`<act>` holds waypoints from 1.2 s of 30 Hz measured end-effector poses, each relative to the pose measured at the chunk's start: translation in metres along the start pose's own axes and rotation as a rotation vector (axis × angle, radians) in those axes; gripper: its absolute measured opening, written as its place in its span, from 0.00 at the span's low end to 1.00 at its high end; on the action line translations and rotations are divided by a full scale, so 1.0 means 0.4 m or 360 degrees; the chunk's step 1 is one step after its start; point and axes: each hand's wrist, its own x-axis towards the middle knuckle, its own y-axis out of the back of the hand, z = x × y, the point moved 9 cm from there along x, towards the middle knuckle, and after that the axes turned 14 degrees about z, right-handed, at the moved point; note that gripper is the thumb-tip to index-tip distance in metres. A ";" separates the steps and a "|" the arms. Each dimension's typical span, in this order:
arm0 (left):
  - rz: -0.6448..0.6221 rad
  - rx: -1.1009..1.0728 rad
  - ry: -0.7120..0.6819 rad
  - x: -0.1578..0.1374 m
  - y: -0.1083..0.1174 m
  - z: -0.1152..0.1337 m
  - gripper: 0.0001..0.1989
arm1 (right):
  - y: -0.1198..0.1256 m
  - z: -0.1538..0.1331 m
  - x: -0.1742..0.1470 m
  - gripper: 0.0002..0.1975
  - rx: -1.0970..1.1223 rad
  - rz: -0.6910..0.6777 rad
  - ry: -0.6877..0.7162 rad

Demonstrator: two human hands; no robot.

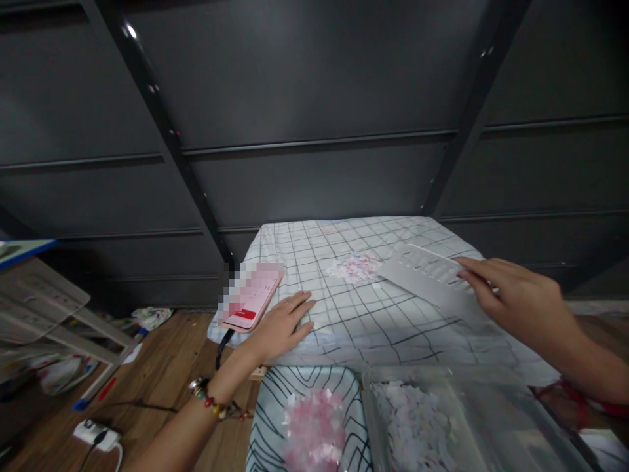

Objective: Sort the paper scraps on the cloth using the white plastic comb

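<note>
Nearest the camera, a clear box [491, 400] of pale pieces [417, 419] stands right of a patterned tray [261, 423] of pink packets [317, 429]. Beyond spreads a checked cloth [344, 331]. Toward its right, the right hand [515, 288] pinches a white slotted board [422, 278] by its right end. The left hand [285, 324] lies on the cloth, fingers relaxed and gripping nothing, beside a phone [258, 298]. Small pinkish bits [356, 267] lie just off the board's left end. The step seems to be handling the board beside them; moving it calls for a steady pinch.
</note>
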 end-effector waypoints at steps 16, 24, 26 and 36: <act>0.0046 0.0057 0.0235 0.176 -0.031 0.024 0.31 | -0.123 0.104 0.032 0.15 -0.0053 -0.0054 0.0192; 0.0111 0.0137 0.0204 0.168 -0.073 -0.005 0.26 | -0.122 0.134 0.001 0.14 -0.0431 -0.0169 0.0152; 0.0159 0.0140 0.0188 0.169 -0.072 -0.006 0.25 | -0.112 0.113 -0.012 0.14 -0.0385 -0.0149 0.0138; 0.0219 0.0123 0.0189 0.172 -0.065 -0.004 0.22 | -0.082 0.061 0.034 0.14 -0.0241 -0.0013 0.0184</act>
